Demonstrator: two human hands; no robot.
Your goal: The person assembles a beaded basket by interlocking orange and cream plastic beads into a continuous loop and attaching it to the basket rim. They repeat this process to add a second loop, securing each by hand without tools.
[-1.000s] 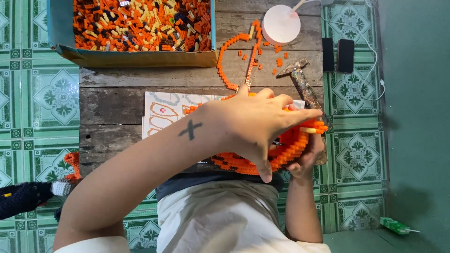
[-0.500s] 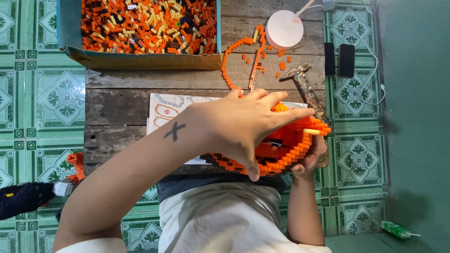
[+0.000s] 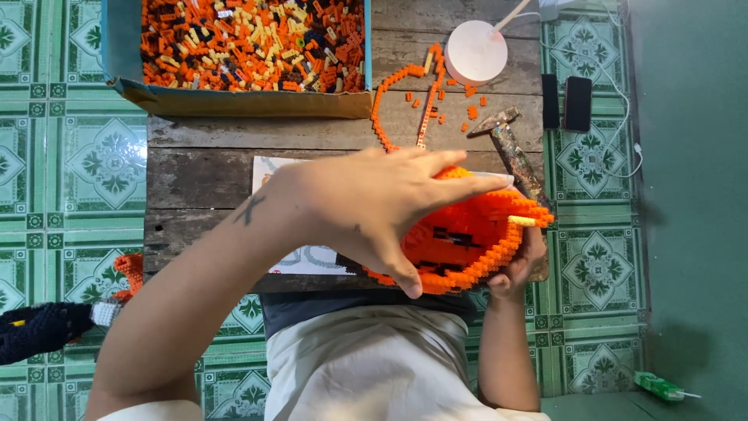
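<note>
Along the desk's (image 3: 202, 168) far left edge, box (image 3: 234, 97) heaped with orange and dark bricks. At the near edge, left hand (image 3: 374, 206) spread flat over the orange brick model (image 3: 467, 234), fingers splayed, touching its top. Under the model's right side, right hand (image 3: 518, 269) cupped against it from below. Beneath the left hand, paper sheet (image 3: 312, 257). Farther right: brick chain (image 3: 389, 93), white disc (image 3: 477, 52), hammer (image 3: 510, 144).

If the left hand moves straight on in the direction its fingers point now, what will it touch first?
Probably the hammer. The left hand lies over the orange brick model, fingers pointing right, and the hammer lies just beyond the fingertips. Height is unclear, so the hand might pass above it.
</note>
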